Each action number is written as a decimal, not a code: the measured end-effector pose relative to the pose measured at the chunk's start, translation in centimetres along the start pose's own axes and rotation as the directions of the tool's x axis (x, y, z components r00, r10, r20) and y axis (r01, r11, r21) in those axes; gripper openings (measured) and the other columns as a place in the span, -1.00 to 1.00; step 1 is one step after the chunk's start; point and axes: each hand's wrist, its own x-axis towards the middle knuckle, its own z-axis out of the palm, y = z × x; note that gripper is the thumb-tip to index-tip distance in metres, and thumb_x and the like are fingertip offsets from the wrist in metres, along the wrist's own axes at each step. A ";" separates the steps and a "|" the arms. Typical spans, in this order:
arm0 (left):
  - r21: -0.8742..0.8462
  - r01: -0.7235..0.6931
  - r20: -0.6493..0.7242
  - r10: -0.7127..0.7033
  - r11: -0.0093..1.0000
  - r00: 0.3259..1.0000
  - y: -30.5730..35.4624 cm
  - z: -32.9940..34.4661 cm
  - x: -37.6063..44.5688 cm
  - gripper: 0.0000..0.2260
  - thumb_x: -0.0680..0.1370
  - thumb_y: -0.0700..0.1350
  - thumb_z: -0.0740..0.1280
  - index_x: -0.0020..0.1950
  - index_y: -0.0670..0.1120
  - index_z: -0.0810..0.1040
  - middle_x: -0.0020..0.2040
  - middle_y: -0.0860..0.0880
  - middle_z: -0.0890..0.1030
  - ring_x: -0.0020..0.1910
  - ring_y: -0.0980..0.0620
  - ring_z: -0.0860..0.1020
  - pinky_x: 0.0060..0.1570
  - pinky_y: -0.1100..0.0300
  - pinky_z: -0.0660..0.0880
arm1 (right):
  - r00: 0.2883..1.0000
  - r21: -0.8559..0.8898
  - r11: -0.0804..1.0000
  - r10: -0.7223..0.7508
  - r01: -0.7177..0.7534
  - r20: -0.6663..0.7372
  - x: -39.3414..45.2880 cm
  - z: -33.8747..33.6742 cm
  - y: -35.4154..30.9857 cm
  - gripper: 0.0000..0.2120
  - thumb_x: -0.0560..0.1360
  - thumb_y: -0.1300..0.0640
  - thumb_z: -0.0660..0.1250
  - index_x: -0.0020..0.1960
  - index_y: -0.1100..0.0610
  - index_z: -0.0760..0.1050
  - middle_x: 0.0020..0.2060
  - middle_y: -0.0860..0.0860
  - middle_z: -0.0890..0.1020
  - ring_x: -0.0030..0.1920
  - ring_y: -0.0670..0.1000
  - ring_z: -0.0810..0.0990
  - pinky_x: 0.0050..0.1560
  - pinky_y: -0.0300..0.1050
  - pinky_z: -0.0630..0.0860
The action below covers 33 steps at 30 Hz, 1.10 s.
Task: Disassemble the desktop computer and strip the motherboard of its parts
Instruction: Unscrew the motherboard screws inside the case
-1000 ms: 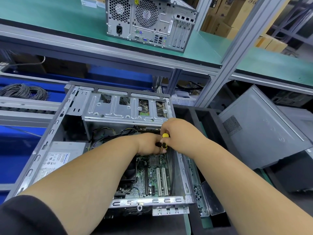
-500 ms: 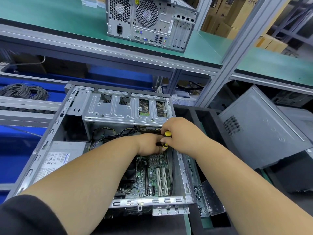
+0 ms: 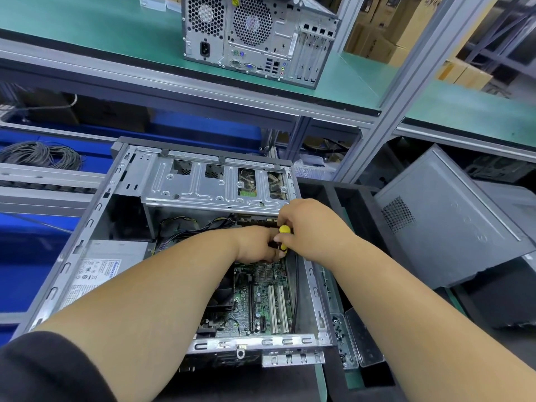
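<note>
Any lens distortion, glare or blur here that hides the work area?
Head view: wide-angle bending bows the shelf edge and posts; lighting even, no strong glare; motherboard sharp; the hands themselves hide the screwdriver tip.

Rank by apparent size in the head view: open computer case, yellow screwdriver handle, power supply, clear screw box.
1. open computer case
2. power supply
3. clear screw box
4. yellow screwdriver handle, mostly hidden inside the right hand

Open case [image 3: 95,216] on bench at centre, motherboard [image 3: 264,297] inside at right, power supply [image 3: 98,268] inside at left, drive cage [image 3: 214,184] at far end, second tower [image 3: 255,33] on shelf [image 3: 87,21] behind, side panel [image 3: 446,219] at right, screw box [image 3: 359,340] just right of case
</note>
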 end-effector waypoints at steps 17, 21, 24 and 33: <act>0.073 0.001 0.001 -0.001 0.997 1.000 0.1 0.1 -0.2 -0.86 0.54 0.00 0.33 -0.17 0.15 0.40 -0.15 0.07 0.53 -0.12 0.03 0.48 -0.24 0.23 0.33 | 0.986 -0.049 0.999 0.018 -0.010 0.168 0.2 -1.3 -1.2 -0.71 0.55 -0.06 0.34 0.18 0.07 0.56 0.12 0.03 0.54 0.09 0.08 0.54 0.08 -0.05 0.50; 0.064 0.015 0.041 -0.018 0.998 0.999 0.0 -0.3 -0.4 -0.91 0.57 0.01 0.31 0.05 0.06 0.50 0.03 -0.02 0.61 0.00 -0.02 0.53 0.00 0.17 0.41 | 0.977 -0.035 0.999 -0.018 0.026 0.212 0.4 -2.0 -1.2 -0.76 0.56 0.19 0.29 0.21 0.07 0.57 0.14 0.05 0.56 0.14 0.13 0.56 0.16 0.03 0.51; 0.051 0.010 0.057 -0.012 0.999 0.998 0.0 -0.4 -0.5 -0.92 0.60 -0.02 0.26 0.06 0.05 0.52 0.04 0.01 0.62 0.02 0.00 0.54 0.08 0.17 0.42 | 0.951 -0.067 0.996 -0.037 0.061 0.307 0.4 -2.3 -1.3 -0.57 0.50 0.35 0.27 0.30 0.03 0.53 0.22 0.02 0.54 0.19 0.13 0.54 0.18 0.01 0.51; 0.079 -0.010 0.019 0.008 0.997 1.000 0.4 0.2 -0.1 -0.90 0.55 -0.09 0.29 0.00 0.04 0.38 -0.14 0.11 0.52 -0.13 0.05 0.46 -0.30 0.30 0.29 | 0.997 -0.104 0.993 -0.052 0.058 0.059 0.0 0.0 0.0 -0.69 0.53 -0.14 0.33 0.10 0.07 0.53 0.02 0.01 0.52 0.06 0.06 0.49 0.05 -0.04 0.47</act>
